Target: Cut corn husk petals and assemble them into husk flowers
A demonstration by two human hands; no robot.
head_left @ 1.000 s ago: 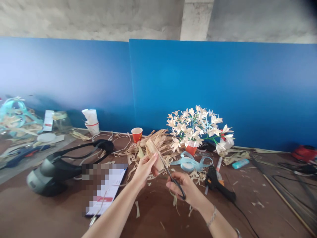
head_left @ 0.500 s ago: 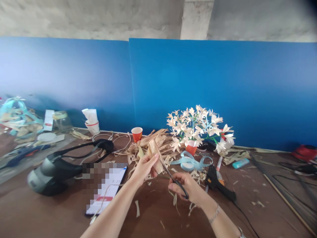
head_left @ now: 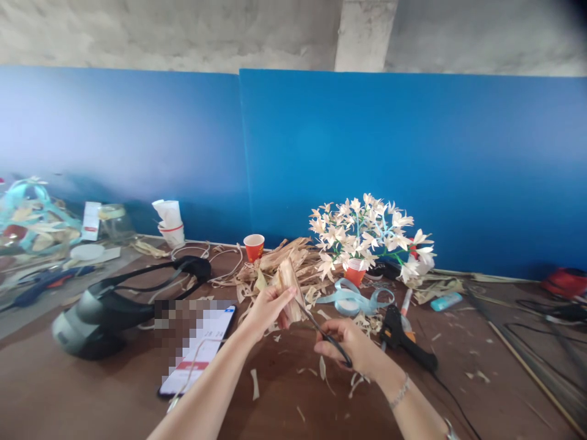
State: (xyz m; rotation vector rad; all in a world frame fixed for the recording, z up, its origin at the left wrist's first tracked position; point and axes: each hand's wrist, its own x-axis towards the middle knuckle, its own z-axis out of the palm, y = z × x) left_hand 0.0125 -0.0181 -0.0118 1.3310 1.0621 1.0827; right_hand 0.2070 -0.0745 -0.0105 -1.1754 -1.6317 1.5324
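Though streaky, husk (head_left: pixel 288 276) lt. tan

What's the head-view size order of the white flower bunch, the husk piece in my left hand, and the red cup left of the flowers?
1. White flower bunch
2. Husk piece, partly covered by the left hand
3. Red cup
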